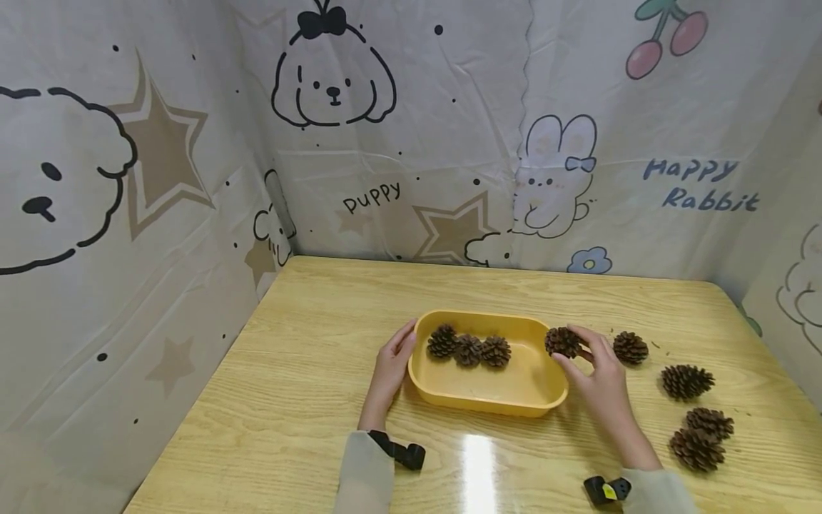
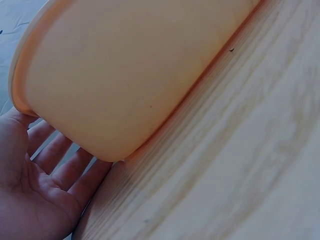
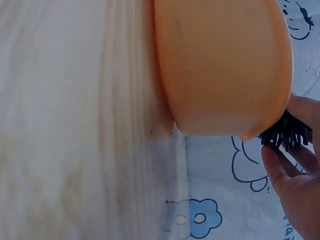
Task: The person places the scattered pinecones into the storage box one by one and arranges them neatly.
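Note:
A yellow plastic tub (image 1: pixel 488 400) stands on the table, with three brown pine cones in a row inside it: one at the left (image 1: pixel 442 341), a middle one (image 1: pixel 468 350) and one at the right (image 1: pixel 496 352). My left hand (image 1: pixel 389 368) rests against the tub's left end, its fingers fairly straight along the outer wall in the left wrist view. Between thumb and fingertips, my right hand (image 1: pixel 600 378) pinches another pine cone (image 1: pixel 561 343) over the tub's right rim. That pine cone (image 3: pixel 287 132) shows dark beside the rim in the right wrist view, partly hidden by the tub.
Right of the tub lie more pine cones: one just past the right hand (image 1: pixel 631 348), one farther right (image 1: pixel 686 382), and two touching each other, an upper (image 1: pixel 709 423) and a lower (image 1: pixel 698 449). Printed cloth (image 1: pixel 411 164) hangs behind and beside the wooden table (image 1: pixel 282 400).

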The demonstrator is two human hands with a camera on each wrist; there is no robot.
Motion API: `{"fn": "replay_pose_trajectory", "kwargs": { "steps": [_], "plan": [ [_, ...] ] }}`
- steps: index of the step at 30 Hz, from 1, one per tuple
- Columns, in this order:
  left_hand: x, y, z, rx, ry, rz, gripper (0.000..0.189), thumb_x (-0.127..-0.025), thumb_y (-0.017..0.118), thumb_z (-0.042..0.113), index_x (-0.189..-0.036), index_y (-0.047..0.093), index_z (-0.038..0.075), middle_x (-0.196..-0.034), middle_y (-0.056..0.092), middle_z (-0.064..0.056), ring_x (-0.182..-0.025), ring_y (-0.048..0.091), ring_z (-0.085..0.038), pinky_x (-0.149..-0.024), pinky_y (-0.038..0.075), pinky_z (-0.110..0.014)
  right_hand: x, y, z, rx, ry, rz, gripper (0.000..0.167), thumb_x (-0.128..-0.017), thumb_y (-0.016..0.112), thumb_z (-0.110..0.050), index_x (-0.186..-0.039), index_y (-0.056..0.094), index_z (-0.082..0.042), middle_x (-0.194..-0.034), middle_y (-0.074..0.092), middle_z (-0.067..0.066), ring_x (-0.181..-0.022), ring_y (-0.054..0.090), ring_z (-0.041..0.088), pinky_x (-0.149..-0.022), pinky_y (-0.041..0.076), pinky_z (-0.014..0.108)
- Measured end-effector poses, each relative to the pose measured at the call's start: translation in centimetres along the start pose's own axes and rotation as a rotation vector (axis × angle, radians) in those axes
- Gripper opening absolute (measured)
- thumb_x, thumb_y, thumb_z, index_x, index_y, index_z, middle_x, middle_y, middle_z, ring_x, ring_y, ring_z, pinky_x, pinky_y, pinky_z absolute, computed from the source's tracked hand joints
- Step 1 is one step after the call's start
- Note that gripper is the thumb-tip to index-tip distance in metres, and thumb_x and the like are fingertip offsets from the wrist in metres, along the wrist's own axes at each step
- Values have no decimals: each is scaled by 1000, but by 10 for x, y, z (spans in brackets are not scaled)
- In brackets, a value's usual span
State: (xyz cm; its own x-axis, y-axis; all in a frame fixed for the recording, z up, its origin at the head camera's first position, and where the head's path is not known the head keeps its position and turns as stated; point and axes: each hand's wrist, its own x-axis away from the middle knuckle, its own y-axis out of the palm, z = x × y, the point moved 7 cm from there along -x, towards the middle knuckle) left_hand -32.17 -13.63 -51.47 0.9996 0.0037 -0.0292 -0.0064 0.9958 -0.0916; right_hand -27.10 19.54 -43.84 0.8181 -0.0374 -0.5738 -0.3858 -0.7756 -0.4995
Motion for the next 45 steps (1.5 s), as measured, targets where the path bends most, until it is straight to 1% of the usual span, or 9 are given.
{"fn": "replay_pose_trajectory", "kwargs": {
  "steps": [6,15,19,22,24,28,32,38,45],
  "plan": [
    [1,0,2,-5,10,-3,47,-103,49,37,-146,49,18,-151,48,-6,-141,44,-24,-115,41,-42,-3,9,-6,29,-52,-12,58,-75,79,4,-129,58,1,-123,59,21,-114,39,-17,-94,32,-7],
    [1,0,2,-8,9,-5,47,-103,48,35,-146,48,16,-151,48,-8,-141,44,-26,-114,41,-43,-7,22,-18,52,-108,-77,57,-75,79,6,-128,57,4,-122,59,22,-107,57,26,-92,32,-8],
    [5,0,14,0,10,-9,46,-104,48,29,-146,48,11,-151,47,-12,-141,44,-29,-114,41,-45,-9,27,-25,71,-184,-97,57,-72,79,8,-125,58,6,-119,59,23,-105,59,37,-93,28,-10],
    [11,0,26,-3,6,-19,45,-104,48,24,-146,47,7,-150,47,-15,-140,44,-31,-114,41,-46,-9,32,-29,119,-247,-122,56,-72,80,7,-123,58,6,-117,61,21,-106,60,37,-97,24,-9],
    [15,0,34,-14,3,-27,45,-105,47,23,-146,46,5,-150,47,-16,-140,44,-32,-114,41,-45,-9,35,-32,152,-277,-143,56,-72,81,4,-123,59,6,-116,62,19,-107,60,35,-101,33,-3],
    [18,0,37,-7,-15,-30,45,-105,47,23,-146,46,6,-151,47,-14,-141,43,-30,-115,40,-45,-10,41,-33,195,-291,-204,55,-73,81,1,-123,59,5,-116,63,17,-107,61,33,-97,53,32],
    [17,-1,37,2,1,-16,44,-104,48,22,-145,48,6,-149,48,-15,-140,45,-31,-114,41,-45,-12,48,-33,219,-248,-312,51,-78,79,0,-124,58,7,-118,62,20,-110,60,38,-94,54,51],
    [15,-1,35,7,10,-13,44,-104,49,22,-145,48,6,-149,48,-15,-140,45,-31,-114,41,-45,-15,59,-30,311,-191,-473,48,-83,75,-3,-126,56,7,-117,61,22,-109,59,39,-94,54,52],
    [10,0,23,12,4,-19,46,-104,48,28,-146,47,10,-151,46,-13,-142,42,-29,-115,39,-44,-17,69,-33,416,-264,-513,47,-81,77,-2,-122,58,8,-111,62,23,-102,62,36,-87,57,46]
  ]
}}
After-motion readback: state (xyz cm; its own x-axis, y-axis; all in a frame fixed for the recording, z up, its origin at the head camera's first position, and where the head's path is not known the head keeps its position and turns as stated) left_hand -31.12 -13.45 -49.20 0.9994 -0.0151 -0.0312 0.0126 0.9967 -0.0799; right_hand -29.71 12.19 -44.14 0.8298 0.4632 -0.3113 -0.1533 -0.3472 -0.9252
